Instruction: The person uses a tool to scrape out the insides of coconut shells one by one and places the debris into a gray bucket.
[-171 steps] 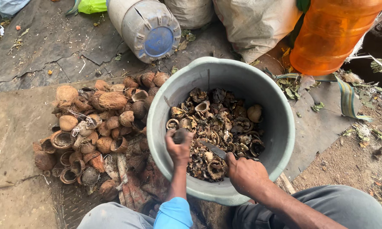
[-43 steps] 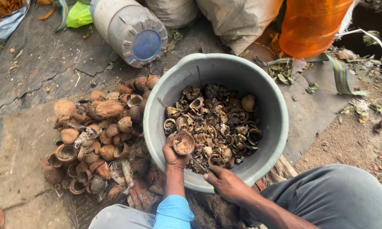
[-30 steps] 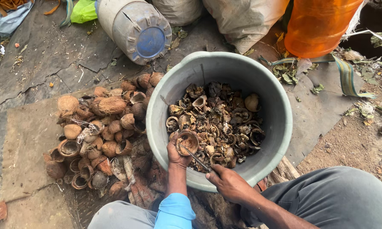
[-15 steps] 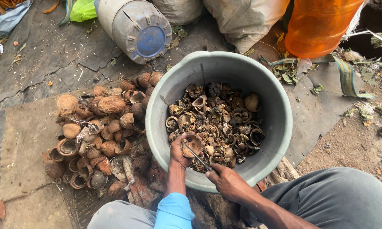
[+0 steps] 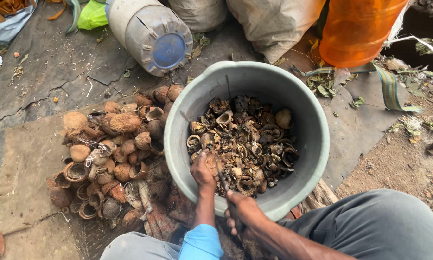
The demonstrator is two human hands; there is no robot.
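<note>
Two bare hands work at the near rim of a grey-green plastic tub (image 5: 317,144) that is part full of dark broken shell pieces (image 5: 248,144). The left hand (image 5: 202,168) is closed around a small coconut shell half (image 5: 211,161), held just above the heap inside the tub; the right hand (image 5: 243,212) is closed on the handle of a knife (image 5: 222,178) whose blade points into that shell. By its look the shell is judged light, rigid and brittle, rough enough not to slip, and best cupped from beneath around its rounded back. Beside the tub, on the cracked ground, lies a pile of brown coconut shells (image 5: 110,154). Behind it, a grey drum (image 5: 144,29) with a round blue cap lies on its side; further right are pale sacks (image 5: 269,24) and an orange container (image 5: 356,29). No labels or signs can be made out.
</note>
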